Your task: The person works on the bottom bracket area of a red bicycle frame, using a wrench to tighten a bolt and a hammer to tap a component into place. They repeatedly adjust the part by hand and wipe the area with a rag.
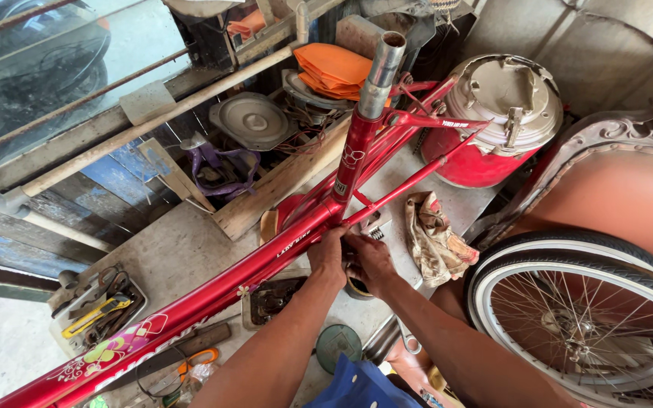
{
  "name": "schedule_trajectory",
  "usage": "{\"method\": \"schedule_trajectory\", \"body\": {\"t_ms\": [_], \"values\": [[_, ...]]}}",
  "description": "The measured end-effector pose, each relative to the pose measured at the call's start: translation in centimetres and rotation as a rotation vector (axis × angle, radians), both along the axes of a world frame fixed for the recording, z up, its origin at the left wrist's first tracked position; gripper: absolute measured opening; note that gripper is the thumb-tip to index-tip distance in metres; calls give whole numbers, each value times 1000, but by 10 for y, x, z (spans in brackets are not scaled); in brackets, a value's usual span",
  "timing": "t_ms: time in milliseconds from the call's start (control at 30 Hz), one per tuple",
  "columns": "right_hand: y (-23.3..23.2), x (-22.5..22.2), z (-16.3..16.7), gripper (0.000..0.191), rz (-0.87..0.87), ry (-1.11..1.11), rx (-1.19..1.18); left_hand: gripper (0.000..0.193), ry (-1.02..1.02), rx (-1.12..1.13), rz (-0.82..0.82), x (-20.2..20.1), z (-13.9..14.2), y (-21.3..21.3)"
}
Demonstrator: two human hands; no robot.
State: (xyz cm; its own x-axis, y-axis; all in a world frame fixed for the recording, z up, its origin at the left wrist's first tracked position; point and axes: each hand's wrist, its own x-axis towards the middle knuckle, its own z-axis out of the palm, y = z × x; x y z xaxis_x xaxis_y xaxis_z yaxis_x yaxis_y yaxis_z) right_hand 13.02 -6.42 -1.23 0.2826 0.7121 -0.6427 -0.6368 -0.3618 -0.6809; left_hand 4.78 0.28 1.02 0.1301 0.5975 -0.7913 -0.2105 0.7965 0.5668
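Hands meet at the bottom junction of the red bicycle frame [296, 227], which lies slanted across the concrete tabletop [183, 249]. The left hand [329, 253] wraps the frame there, seemingly to steady it; the right hand [370, 261] curls closed just beside it, on what I cannot tell. A stained rag [432, 234] lies right of the frame, a spoked wheel [583, 317] crowds beyond, and a tray of tools [100, 306] sits left.

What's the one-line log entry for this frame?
left hand: on red bike frame | right hand: at frame junction | rag: right of frame | wheel: lower right
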Motion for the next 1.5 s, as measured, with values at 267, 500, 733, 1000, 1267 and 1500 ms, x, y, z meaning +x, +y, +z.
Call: {"method": "schedule_trajectory", "body": {"t_ms": [267, 500, 733, 1000, 1267, 1500], "values": [[-9, -22, 0, 33, -134, -107, 125, 29, -43, 64, -82, -5, -6, -1], [3, -14, -19, 44, -121, 330, 105, 29, 29, -27, -78, -8, -1, 1], [0, -17, 7, 49, -142, 13, -90, 30, -150, 68, -113, -8, -21, 1], [-12, -22, 27, 38, -192, -301, -68, 36, -30, 98, -302, -12, -42, 3], [-22, -21, 22, 32, -87, -700, 9, 54, -133, 150, 38, 1, -22, -6], [-13, -23, 21, 41, 0, -1134, 3, 64, 164, 97, 78, 13, 7, -8]]}}
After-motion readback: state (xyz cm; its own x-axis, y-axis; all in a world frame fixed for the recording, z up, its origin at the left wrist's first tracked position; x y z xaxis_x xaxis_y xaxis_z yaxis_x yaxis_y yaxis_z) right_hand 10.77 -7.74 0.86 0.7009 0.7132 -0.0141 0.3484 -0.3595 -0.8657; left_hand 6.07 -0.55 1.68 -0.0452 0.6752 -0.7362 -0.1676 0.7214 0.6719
